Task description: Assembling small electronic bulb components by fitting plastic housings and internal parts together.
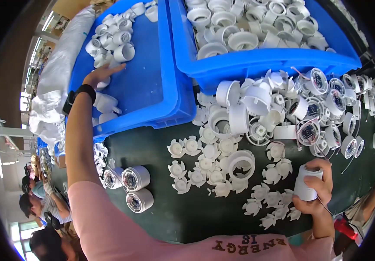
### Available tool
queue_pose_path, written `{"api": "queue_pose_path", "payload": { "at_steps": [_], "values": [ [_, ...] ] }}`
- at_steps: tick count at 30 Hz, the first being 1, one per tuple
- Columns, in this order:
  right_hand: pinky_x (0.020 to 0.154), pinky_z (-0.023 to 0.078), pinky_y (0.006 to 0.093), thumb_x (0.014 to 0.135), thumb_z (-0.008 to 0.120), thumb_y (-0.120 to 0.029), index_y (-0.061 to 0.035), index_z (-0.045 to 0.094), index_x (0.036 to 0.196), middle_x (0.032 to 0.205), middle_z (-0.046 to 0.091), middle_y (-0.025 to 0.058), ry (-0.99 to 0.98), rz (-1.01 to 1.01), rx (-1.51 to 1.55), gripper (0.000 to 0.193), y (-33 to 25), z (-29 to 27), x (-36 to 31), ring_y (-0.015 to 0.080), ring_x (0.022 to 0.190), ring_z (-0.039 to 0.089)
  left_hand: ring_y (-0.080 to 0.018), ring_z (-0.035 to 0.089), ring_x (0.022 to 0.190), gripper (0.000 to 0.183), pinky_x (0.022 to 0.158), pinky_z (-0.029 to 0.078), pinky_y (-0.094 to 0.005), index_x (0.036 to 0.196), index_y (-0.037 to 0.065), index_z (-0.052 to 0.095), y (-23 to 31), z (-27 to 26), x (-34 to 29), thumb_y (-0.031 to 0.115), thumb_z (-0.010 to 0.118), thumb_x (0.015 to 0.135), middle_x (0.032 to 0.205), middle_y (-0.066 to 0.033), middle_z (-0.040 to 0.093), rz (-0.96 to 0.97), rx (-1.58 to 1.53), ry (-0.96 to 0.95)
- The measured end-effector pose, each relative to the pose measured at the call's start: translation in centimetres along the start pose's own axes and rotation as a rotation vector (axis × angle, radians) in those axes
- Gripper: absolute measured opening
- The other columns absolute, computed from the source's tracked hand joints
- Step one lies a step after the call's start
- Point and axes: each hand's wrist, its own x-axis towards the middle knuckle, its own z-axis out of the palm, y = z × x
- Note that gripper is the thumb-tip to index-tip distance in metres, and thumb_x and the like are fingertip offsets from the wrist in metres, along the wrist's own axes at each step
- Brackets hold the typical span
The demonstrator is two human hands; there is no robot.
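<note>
My left hand [100,75] reaches into the left blue bin [146,87], over a heap of white plastic housings [123,52]. Its visible fingers are stretched out, and one white piece lies just under the palm. At the right, my right hand [322,185] is closed round a white cylindrical housing [305,182], with a thin wire hanging beside it. Left of that hand, white fan impellers [272,199] lie in groups on the dark green table [152,228]. A white ring [241,165] sits on some of them.
Three white cylinders with circuit boards [136,178] stand at the table's left. A second blue bin [274,61] of white rings is at the back. Before it is a pile of wired motor housings [309,132]. White plastic sacking [59,69] lies far left; other people [44,206] sit beyond.
</note>
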Motion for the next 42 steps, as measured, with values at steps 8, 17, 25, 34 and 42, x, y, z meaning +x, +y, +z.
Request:
{"api": "queue_pose_path", "payload": {
  "at_steps": [8, 17, 25, 34, 42],
  "values": [
    [0.067, 0.046, 0.0372, 0.068, 0.074, -0.029, -0.0121, 0.054, 0.108, 0.107, 0.049, 0.0236, 0.013, -0.007, 0.006, 0.048, 0.0, 0.4, -0.1, 0.0299, 0.084, 0.053, -0.0314, 0.038, 0.13, 0.089, 0.103, 0.03, -0.0554, 0.138, 0.014, 0.042, -1.2, -0.9, -4.5, 0.053, 0.074, 0.064, 0.141, -0.0121, 0.042, 0.003, 0.203, -0.347],
    [0.068, 0.047, 0.0377, 0.064, 0.076, -0.027, -0.0091, 0.056, 0.105, 0.106, 0.05, 0.0238, -0.018, 0.001, 0.041, 0.049, -0.6, 0.5, 0.0, 0.0308, 0.086, 0.054, -0.0258, 0.053, 0.113, 0.085, 0.098, 0.039, -0.0316, 0.132, 0.002, 0.041, -4.2, 0.8, -7.8, 0.039, 0.08, 0.066, 0.123, -0.0158, 0.055, 0.439, 0.366, -0.23],
    [0.066, 0.05, 0.0354, 0.053, 0.083, -0.016, -0.0091, 0.063, 0.1, 0.103, 0.054, 0.0201, 0.025, 0.002, 0.043, 0.052, -0.9, 0.5, 0.3, 0.0297, 0.083, 0.059, -0.0208, 0.06, 0.098, 0.055, 0.084, 0.047, -0.0324, 0.118, 0.001, 0.053, -2.8, 1.8, -5.5, 0.022, 0.072, 0.071, 0.108, -0.0122, 0.062, 0.39, 0.019, -0.182],
    [0.069, 0.049, 0.0356, 0.057, 0.08, -0.018, -0.0057, 0.059, 0.097, 0.105, 0.052, 0.0207, 0.012, -0.037, 0.037, 0.047, -1.2, 0.4, 0.0, 0.0307, 0.085, 0.058, -0.0247, 0.066, 0.087, 0.053, 0.076, 0.054, -0.0311, 0.117, -0.007, 0.05, 6.4, -1.9, -19.4, 0.005, 0.06, 0.066, 0.103, -0.0163, 0.064, 0.681, -0.862, -0.144],
    [0.064, 0.05, 0.0355, 0.048, 0.078, -0.02, -0.0102, 0.065, 0.09, 0.099, 0.055, 0.0158, -0.109, -0.14, 0.104, 0.045, -2.0, 1.0, -0.1, 0.0296, 0.077, 0.06, -0.0396, 0.056, 0.08, 0.041, 0.062, 0.045, -0.0495, 0.097, 0.006, 0.055, 16.0, 15.5, -31.2, 0.007, 0.069, 0.059, 0.091, -0.0178, 0.052, 1.202, 0.05, -0.054]
  ]
}}
